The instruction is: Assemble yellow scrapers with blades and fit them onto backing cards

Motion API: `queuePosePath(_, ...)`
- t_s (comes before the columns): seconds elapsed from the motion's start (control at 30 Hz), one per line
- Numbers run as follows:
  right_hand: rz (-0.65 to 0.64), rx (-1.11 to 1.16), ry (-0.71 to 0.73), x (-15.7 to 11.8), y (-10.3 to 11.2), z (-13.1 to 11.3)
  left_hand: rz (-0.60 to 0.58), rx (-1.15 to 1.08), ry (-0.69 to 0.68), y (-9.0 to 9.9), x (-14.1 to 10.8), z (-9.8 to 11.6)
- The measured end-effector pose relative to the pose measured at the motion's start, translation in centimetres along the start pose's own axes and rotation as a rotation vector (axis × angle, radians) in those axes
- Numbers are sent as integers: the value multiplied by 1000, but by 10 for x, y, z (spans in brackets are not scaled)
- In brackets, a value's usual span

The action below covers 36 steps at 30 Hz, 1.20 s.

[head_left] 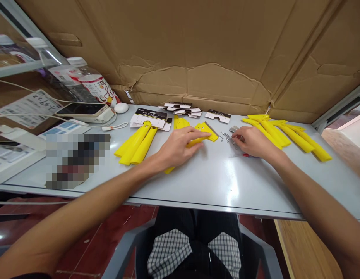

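My left hand (182, 146) is closed on a yellow plastic scraper (207, 133), with its index finger stretched along the wide head. A thin dark blade edge shows at that head, and most of the handle is hidden under the hand. My right hand (251, 140) has its fingertips pinched together at the edge of a scatter of small metal screws (226, 136); whatever lies between them is too small to make out. Just below that hand lies a screwdriver (236, 155), its red handle partly covered. Beyond the right fingertips sits a small grey metallic piece (234, 128).
Several yellow scrapers (274, 133) lie at right. Others (138, 145), under black-and-white header cards (149, 117), rest at left. More cards (182, 108) are stacked behind. A phone (81, 109), bottles (93, 81) and cables crowd the left; cardboard (197, 46) walls the back.
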State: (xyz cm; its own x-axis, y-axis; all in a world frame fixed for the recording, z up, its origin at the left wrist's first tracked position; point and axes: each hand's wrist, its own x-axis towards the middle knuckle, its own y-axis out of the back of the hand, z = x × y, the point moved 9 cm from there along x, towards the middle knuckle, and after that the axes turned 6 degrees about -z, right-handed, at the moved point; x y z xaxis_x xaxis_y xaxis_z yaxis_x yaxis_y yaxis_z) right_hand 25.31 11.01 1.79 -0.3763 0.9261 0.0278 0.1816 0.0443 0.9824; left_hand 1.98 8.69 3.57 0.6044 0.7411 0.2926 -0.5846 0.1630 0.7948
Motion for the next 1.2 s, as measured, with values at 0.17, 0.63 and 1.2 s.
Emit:
queuePosePath(0.17,18,3,-4,2,-4,4,-100,-651,297,-19,-2,-20)
queuePosePath(0.63,8,24,25,3,-9,2,-127,-1204,546,-52,-6,-42)
queuePosePath(1.2,428,385,311,-30,45,-60,-226,-1225,493,-67,-13,-13)
